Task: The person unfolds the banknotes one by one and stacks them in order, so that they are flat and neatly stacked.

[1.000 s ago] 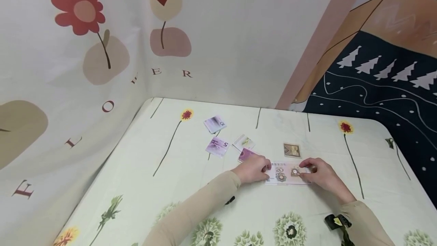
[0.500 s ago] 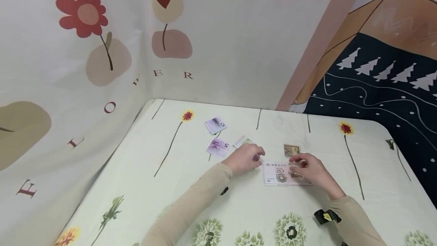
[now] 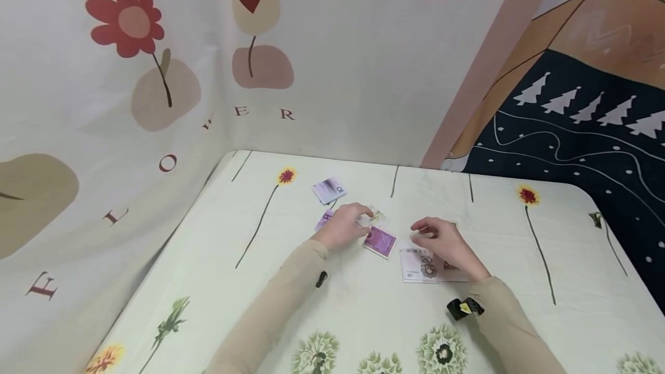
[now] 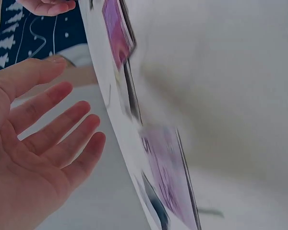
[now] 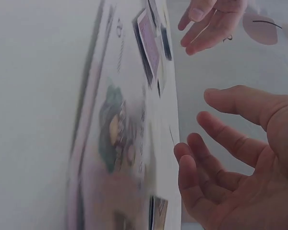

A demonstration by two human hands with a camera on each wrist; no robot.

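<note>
Above a purple note marked 5 [image 3: 323, 219] and a whitish-green note [image 3: 379, 218] hovers my left hand [image 3: 345, 225]; its fingers [image 4: 77, 139] are spread and hold nothing. Just right of it lies a small magenta note [image 3: 380, 241]. My right hand [image 3: 441, 241], loosely curved with nothing in it, hangs over a larger pale pink banknote marked 20 [image 3: 412, 267], covering its right part. In the right wrist view that banknote shows layered edges, like a stack. A small brown note [image 5: 158, 213] is mostly hidden behind my right hand in the head view.
Another purple note marked 10 [image 3: 329, 190] lies farther back. Everything rests on a flower-printed tablecloth [image 3: 363, 316]. A pale printed curtain [image 3: 363, 74] stands behind the table, with a dark tree-patterned cloth [image 3: 571, 131] at the right.
Both hands have let go of the larger 20 banknote and moved left. The left hand has passed over the magenta note, which is now uncovered, towards the purple 5 note.
</note>
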